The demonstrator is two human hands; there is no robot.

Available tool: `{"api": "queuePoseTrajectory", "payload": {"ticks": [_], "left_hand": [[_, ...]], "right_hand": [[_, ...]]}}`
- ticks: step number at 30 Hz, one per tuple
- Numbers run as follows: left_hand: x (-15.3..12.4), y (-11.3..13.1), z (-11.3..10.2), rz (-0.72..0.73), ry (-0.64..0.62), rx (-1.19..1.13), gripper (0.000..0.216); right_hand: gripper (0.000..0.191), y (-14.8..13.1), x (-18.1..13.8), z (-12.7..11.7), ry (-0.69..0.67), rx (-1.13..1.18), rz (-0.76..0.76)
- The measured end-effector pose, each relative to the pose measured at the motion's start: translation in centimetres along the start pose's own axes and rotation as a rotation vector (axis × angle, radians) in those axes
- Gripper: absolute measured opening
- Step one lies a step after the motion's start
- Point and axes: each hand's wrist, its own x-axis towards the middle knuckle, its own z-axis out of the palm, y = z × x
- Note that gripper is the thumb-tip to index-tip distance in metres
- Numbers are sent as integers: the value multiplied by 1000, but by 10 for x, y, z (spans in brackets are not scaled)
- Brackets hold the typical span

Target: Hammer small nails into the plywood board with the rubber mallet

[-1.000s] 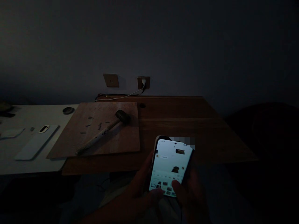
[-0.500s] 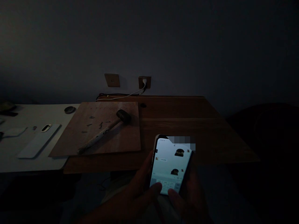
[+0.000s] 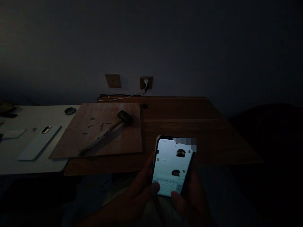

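Note:
A lit smartphone (image 3: pixel 172 167) is held upright and slightly tilted between both hands, in front of the table's near edge. Its screen shows a chat with dark pictures and an on-screen keyboard; part of the top is blurred into blocks. My left hand (image 3: pixel 139 192) wraps the phone's left side, its thumb over the keyboard's left part. Round the right side closes my right hand (image 3: pixel 191 198), with the thumb at the screen's bottom edge. The fingers behind the phone are hidden and dim. Beyond lies a mallet (image 3: pixel 104 136) with a dark head, resting on a wooden board (image 3: pixel 129 143).
Several small nails or screws (image 3: pixel 101 126) lie on the board. The brown wooden table (image 3: pixel 180 126) adjoins a white table (image 3: pixel 14 167), which bears a pale slab-shaped device (image 3: pixel 40 145) and a round dark lid-like item (image 3: pixel 70 111). A plug with a white cable (image 3: pixel 132 94) sits in the wall socket (image 3: pixel 143 82).
My left thumb has shifted left and slightly up across the keyboard. The phone sits a touch further left in view. The mallet and board have stayed put.

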Motion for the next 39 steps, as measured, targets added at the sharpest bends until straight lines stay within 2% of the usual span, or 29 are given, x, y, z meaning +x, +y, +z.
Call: {"api": "queuePoseTrajectory", "payload": {"ticks": [6, 15, 18, 23, 27, 30, 34, 39], "left_hand": [[0, -3, 0, 8, -7, -34, 70], [1, -2, 1, 13, -59, -68, 73], [3, -2, 0, 28, -73, -63, 72], [3, -8, -5, 53, -103, -18, 76], [1, -16, -10, 50, -121, 13, 84], [0, -22, -14, 54, -130, 33, 83], [-1, -26, -20, 45, -178, 22, 88], [1, -27, -22, 74, -200, -4, 90]], "right_hand": [[92, 0, 4, -4, 15, -4, 15], [90, -17, 1, 12, -2, 75, 59], [95, -17, 1, 14, 49, 66, 66], [95, -11, -1, 15, 188, -124, 63], [81, -2, -1, 3, 77, -134, 26], [87, 6, 1, -10, -5, -164, -4], [91, 11, 2, -16, 35, -210, -21], [80, 0, -1, -4, -9, -110, -27]]}}
